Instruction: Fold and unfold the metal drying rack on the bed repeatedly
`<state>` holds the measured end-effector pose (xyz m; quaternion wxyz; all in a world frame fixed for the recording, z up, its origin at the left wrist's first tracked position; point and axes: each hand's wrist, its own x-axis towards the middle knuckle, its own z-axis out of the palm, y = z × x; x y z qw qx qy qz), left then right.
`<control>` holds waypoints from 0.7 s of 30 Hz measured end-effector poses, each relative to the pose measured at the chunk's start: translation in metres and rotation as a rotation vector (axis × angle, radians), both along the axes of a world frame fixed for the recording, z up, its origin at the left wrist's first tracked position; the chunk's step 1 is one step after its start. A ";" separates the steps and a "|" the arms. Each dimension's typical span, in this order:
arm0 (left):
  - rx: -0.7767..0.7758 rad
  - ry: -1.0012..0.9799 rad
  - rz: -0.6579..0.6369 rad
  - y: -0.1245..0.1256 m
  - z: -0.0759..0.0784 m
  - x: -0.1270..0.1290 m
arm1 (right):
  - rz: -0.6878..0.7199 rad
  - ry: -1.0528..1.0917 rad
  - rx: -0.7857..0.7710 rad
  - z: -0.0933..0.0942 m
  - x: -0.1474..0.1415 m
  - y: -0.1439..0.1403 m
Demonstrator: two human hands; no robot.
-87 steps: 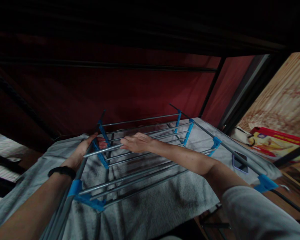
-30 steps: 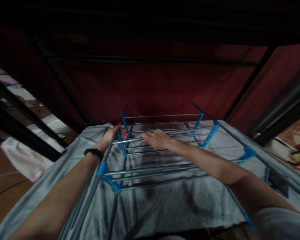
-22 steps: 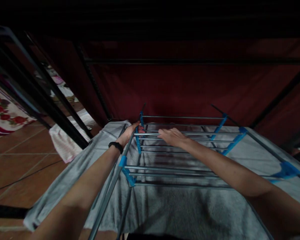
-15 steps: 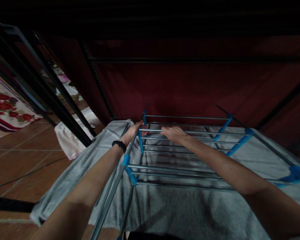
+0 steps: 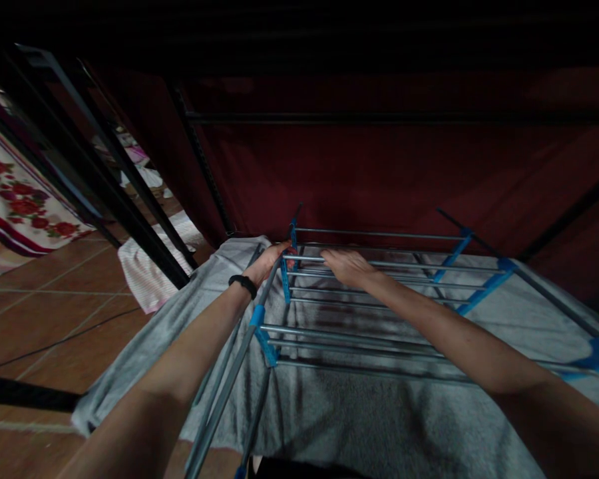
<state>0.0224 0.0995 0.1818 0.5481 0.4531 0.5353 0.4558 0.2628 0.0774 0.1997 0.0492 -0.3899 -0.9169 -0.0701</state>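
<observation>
A folding drying rack (image 5: 369, 336) of grey metal rods and blue plastic joints stands in front of me, with a grey towel (image 5: 364, 419) draped beneath its rods. My left hand (image 5: 269, 261), a black band on its wrist, grips the rack's left side rail by a blue joint. My right hand (image 5: 347, 265) lies palm down on one of the far rods, fingers curled over it. Both forearms stretch out over the rack.
A dark red cloth wall (image 5: 379, 173) hangs behind the rack on black metal bars (image 5: 104, 173). At left lie a brown tiled floor (image 5: 40, 326), a pale striped cloth (image 5: 147, 273) and a floral fabric (image 5: 20, 206).
The view has swung left, bringing the tiled floor and floral fabric into sight and losing the wooden board at right. Both hands stay on the same rail and rod.
</observation>
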 end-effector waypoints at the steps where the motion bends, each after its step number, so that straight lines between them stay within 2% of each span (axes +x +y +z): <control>1: 0.010 -0.001 -0.003 -0.001 0.001 0.000 | 0.036 0.021 0.011 -0.001 -0.005 -0.001; 4: 0.039 -0.012 -0.014 -0.005 0.003 0.003 | 0.087 0.063 0.031 -0.005 -0.026 -0.003; 10: 0.076 -0.050 -0.044 -0.011 0.012 0.009 | 0.048 0.068 0.048 -0.004 -0.064 0.002; 16: 0.073 -0.063 -0.035 -0.016 0.019 0.011 | 0.121 0.034 0.003 0.003 -0.073 0.005; 21: 0.062 -0.087 -0.008 -0.014 0.017 0.011 | 0.101 0.056 -0.066 0.004 -0.075 0.011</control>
